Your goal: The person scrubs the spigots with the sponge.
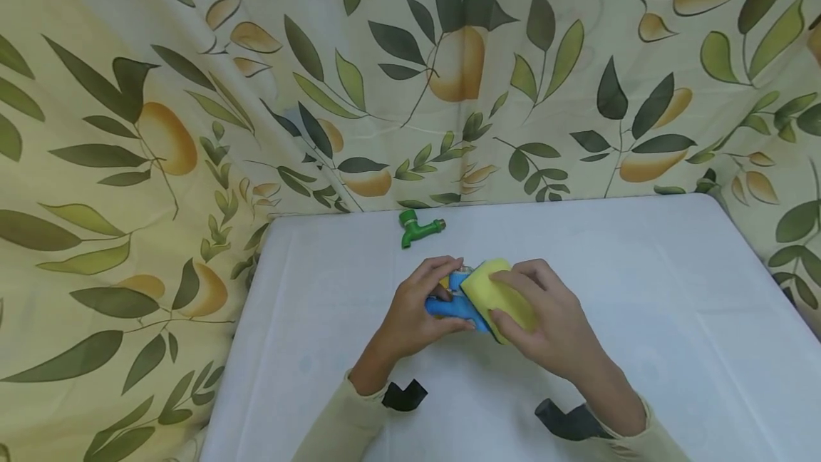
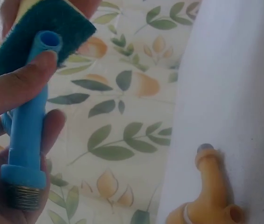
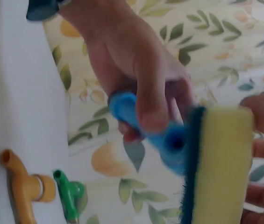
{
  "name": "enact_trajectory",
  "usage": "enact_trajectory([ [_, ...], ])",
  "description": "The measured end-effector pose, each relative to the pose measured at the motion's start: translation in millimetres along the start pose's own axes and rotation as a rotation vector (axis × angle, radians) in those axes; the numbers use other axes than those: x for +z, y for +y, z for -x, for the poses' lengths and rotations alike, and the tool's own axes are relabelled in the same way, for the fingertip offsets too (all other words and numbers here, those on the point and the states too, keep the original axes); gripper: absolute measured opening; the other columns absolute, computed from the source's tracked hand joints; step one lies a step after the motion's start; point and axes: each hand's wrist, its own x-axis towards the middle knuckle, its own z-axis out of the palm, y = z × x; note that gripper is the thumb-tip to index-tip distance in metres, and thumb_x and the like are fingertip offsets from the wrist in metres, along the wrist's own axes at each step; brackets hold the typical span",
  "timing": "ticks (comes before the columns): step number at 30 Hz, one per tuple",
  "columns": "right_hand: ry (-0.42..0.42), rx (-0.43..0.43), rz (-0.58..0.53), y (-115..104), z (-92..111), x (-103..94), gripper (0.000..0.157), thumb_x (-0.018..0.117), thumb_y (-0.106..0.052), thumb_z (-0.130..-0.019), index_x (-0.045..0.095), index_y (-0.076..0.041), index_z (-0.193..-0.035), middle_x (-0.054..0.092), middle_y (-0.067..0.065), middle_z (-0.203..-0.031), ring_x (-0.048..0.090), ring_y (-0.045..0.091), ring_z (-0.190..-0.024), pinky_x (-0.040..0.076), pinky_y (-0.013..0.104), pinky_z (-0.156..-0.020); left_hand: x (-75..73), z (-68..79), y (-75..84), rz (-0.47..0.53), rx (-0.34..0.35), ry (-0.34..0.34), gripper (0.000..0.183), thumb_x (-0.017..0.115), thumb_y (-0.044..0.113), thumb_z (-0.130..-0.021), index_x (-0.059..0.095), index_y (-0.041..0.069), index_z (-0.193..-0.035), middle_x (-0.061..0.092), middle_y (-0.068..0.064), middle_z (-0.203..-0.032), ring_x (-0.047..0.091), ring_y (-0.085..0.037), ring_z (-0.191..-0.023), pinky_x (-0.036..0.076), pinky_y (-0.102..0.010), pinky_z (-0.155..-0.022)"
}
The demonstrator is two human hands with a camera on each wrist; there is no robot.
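My left hand (image 1: 410, 312) grips a blue plastic tap (image 1: 449, 306) above the white table, thumb on top of the pipe and fingers behind it. In the left wrist view the tap's threaded metal end (image 2: 25, 198) points down. My right hand (image 1: 554, 323) pinches a yellow sponge (image 1: 503, 299) between thumb and fingers. The sponge's dark green scouring side (image 2: 73, 28) faces the blue tap and overlaps its open end in the left wrist view. Seen from the right wrist, the sponge (image 3: 225, 163) stands right beside the tap (image 3: 124, 108).
A green tap (image 1: 420, 229) lies near the back edge of the white table (image 1: 641, 291). An orange tap (image 2: 211, 184) lies on the table too, mostly hidden behind my left hand in the head view. Leaf-patterned curtains (image 1: 398, 141) hang behind and to the left.
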Motion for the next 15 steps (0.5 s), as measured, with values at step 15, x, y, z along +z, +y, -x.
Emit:
enact_trajectory([
  [15, 0.006, 0.152, 0.186, -7.7, -7.7, 7.2, 0.045, 0.081, -0.025, -0.080, 0.067, -0.012, -0.120, 0.058, 0.012, -0.106, 0.059, 0.021, -0.081, 0.057, 0.034, -0.061, 8.4, -0.4, -1.1, 0.071, -0.113, -0.027, 0.077, 0.084, 0.005, -0.083, 0.047, 0.015, -0.150, 0.061, -0.007, -0.123, 0.066, -0.011, -0.090, 0.059, -0.022, -0.080],
])
